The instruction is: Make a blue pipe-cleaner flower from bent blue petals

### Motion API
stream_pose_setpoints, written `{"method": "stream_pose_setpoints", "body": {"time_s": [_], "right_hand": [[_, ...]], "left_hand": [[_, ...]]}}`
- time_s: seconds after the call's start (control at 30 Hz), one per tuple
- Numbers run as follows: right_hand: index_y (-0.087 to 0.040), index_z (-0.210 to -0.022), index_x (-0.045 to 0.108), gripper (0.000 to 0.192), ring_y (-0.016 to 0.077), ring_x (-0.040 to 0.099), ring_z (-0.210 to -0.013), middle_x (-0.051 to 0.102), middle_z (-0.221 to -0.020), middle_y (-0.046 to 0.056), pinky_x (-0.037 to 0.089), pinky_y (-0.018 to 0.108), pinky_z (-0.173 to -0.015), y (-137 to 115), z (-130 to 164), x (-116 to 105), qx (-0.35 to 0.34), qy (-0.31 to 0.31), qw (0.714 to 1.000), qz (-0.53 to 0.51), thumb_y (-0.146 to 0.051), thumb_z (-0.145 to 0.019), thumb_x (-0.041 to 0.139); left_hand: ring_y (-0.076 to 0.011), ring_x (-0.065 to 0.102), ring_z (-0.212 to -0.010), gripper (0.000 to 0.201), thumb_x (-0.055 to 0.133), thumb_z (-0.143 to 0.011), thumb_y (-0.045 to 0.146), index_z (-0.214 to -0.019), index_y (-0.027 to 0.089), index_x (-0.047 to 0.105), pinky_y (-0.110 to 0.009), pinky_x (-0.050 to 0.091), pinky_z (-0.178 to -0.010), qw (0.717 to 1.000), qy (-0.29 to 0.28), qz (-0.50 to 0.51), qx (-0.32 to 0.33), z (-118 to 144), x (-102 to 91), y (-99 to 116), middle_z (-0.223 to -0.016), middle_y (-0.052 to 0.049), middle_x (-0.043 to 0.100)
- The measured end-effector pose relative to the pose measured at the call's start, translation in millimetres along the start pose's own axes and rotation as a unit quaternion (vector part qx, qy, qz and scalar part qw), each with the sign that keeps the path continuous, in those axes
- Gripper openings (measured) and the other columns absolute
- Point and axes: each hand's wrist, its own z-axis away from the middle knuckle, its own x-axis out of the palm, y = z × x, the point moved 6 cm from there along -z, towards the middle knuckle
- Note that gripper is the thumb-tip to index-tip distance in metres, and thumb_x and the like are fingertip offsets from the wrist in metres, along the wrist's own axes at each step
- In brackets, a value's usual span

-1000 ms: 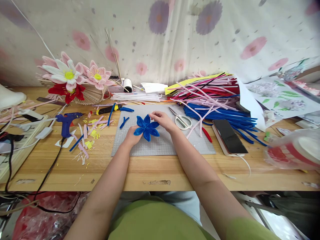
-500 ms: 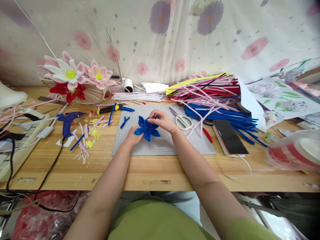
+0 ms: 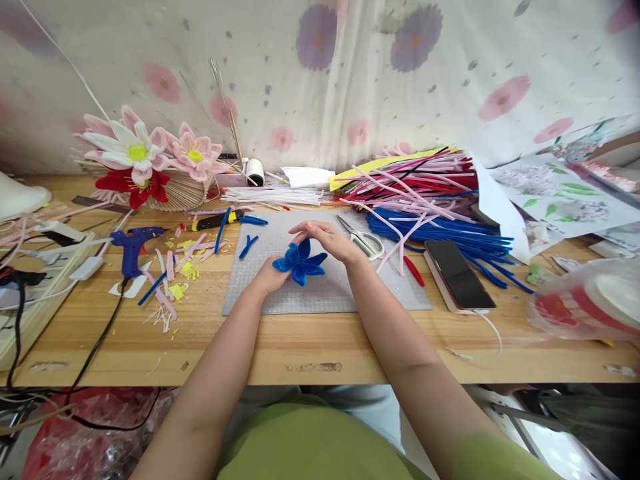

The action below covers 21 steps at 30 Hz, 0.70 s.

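A blue pipe-cleaner flower (image 3: 301,263) with several pointed petals is held above the grey cutting mat (image 3: 330,303). My left hand (image 3: 273,275) grips it from below on the left; the fingertips are hidden behind the petals. Over the flower's far side arches my right hand (image 3: 325,238), its fingers stretched out to the left near the upper petals. Whether those fingers touch a petal I cannot tell. A small Y-shaped blue pipe-cleaner piece (image 3: 248,247) lies at the mat's left, and white-handled scissors (image 3: 367,245) rest on its right part.
Blue pipe cleaners (image 3: 440,233) lie in a pile at right, near a phone (image 3: 460,275). On the left are a blue glue gun (image 3: 133,250), coloured scraps (image 3: 183,270) and finished pink, white and red flowers (image 3: 137,153). A plastic-wrapped cup (image 3: 590,300) stands at far right.
The flower has tilted and shifted slightly right. My right hand's fingers have gone from bent at an upper petal to stretched out over the flower.
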Motion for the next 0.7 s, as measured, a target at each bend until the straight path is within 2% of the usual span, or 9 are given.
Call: {"method": "stream_pose_setpoints", "body": {"time_s": [0.07, 0.17, 0.23, 0.33, 0.43, 0.5, 0.57, 0.63, 0.7], "right_hand": [[-0.016, -0.087, 0.067, 0.056, 0.0157, 0.062, -0.08, 0.068, -0.079, 0.005, 0.045, 0.03, -0.082, -5.0, 1.6, 2.5, -0.011, -0.013, 1.0, 0.008, -0.063, -0.081, 0.038], [-0.016, -0.085, 0.067, 0.053, 0.0162, 0.062, -0.082, 0.069, -0.081, 0.005, 0.044, 0.031, -0.084, -6.0, 1.6, 4.1, -0.015, -0.009, 1.0, 0.013, -0.061, -0.082, 0.039], [-0.018, -0.092, 0.066, 0.046, 0.0167, 0.061, -0.093, 0.068, -0.09, 0.005, 0.042, 0.032, -0.089, -4.2, 0.1, 1.3, -0.028, 0.018, 0.999, 0.005, -0.058, -0.081, 0.044], [-0.021, -0.1, 0.062, 0.042, 0.0155, 0.055, -0.105, 0.064, -0.105, 0.004, 0.041, 0.03, -0.091, 3.4, -1.7, -14.3, -0.041, 0.115, 0.992, -0.029, -0.055, -0.078, 0.051], [-0.019, -0.093, 0.06, 0.042, 0.0115, 0.058, -0.084, 0.063, -0.095, 0.004, 0.045, 0.024, -0.072, 20.6, -0.2, -30.2, 0.022, 0.197, 0.978, -0.07, -0.057, -0.075, 0.053], [-0.016, -0.083, 0.059, 0.045, 0.0084, 0.054, -0.065, 0.06, -0.078, 0.002, 0.042, 0.021, -0.058, 30.8, -0.3, -26.4, 0.081, 0.156, 0.981, -0.076, -0.059, -0.073, 0.053], [-0.015, -0.075, 0.058, 0.047, 0.0069, 0.049, -0.056, 0.055, -0.066, 0.0, 0.038, 0.02, -0.052, 35.7, -0.6, -12.9, 0.113, 0.074, 0.988, -0.073, -0.062, -0.071, 0.053], [-0.015, -0.071, 0.056, 0.048, 0.0063, 0.046, -0.053, 0.052, -0.061, -0.001, 0.036, 0.02, -0.05, 36.4, -1.2, 0.9, 0.113, 0.022, 0.991, -0.07, -0.062, -0.072, 0.052], [-0.015, -0.066, 0.051, 0.045, 0.0052, 0.042, -0.05, 0.049, -0.057, -0.003, 0.033, 0.02, -0.049, 35.0, -3.2, 9.3, 0.093, 0.022, 0.993, -0.067, -0.06, -0.073, 0.053]], "left_hand": [[-0.0181, 0.064, -0.058, 0.035, 0.05, -0.078, 0.042, -0.06, 0.015, 0.064, -0.027, 0.048, -0.054, 0.998, -0.028, 0.03, -0.055, -0.6, 4.9, -5.9, -0.058, -0.006, 0.067], [-0.019, 0.065, -0.06, 0.034, 0.052, -0.076, 0.043, -0.063, 0.014, 0.064, -0.029, 0.05, -0.058, 0.994, -0.045, 0.081, -0.064, -1.9, 8.4, -9.9, -0.061, -0.007, 0.069], [-0.0194, 0.065, -0.059, 0.028, 0.055, -0.074, 0.038, -0.062, 0.014, 0.064, -0.03, 0.05, -0.059, 0.995, -0.014, 0.083, -0.057, -3.0, 4.0, -13.5, -0.06, -0.007, 0.068], [-0.0197, 0.065, -0.062, 0.023, 0.054, -0.073, 0.031, -0.057, 0.017, 0.061, -0.03, 0.049, -0.06, 0.987, 0.151, 0.027, -0.038, -1.4, -21.1, -18.2, -0.058, -0.005, 0.067], [-0.0191, 0.065, -0.066, 0.021, 0.05, -0.073, 0.023, -0.054, 0.018, 0.058, -0.029, 0.049, -0.064, 0.95, 0.312, -0.011, -0.012, 6.5, -46.5, -20.8, -0.061, -0.004, 0.067], [-0.0185, 0.064, -0.065, 0.02, 0.048, -0.073, 0.022, -0.055, 0.019, 0.057, -0.029, 0.048, -0.064, 0.937, 0.35, -0.024, -0.002, 8.8, -54.3, -23.7, -0.061, -0.003, 0.066], [-0.0181, 0.063, -0.064, 0.019, 0.047, -0.073, 0.021, -0.056, 0.019, 0.056, -0.028, 0.047, -0.063, 0.935, 0.35, -0.051, 0.015, 8.2, -56.4, -24.3, -0.061, -0.003, 0.065], [-0.0176, 0.062, -0.065, 0.018, 0.047, -0.072, 0.02, -0.056, 0.02, 0.055, -0.028, 0.046, -0.063, 0.937, 0.336, -0.086, 0.04, 6.8, -55.2, -21.8, -0.063, -0.003, 0.064], [-0.0174, 0.061, -0.065, 0.016, 0.048, -0.071, 0.02, -0.055, 0.02, 0.053, -0.028, 0.046, -0.063, 0.939, 0.32, -0.117, 0.053, 6.0, -53.2, -18.1, -0.062, -0.002, 0.062]]}}
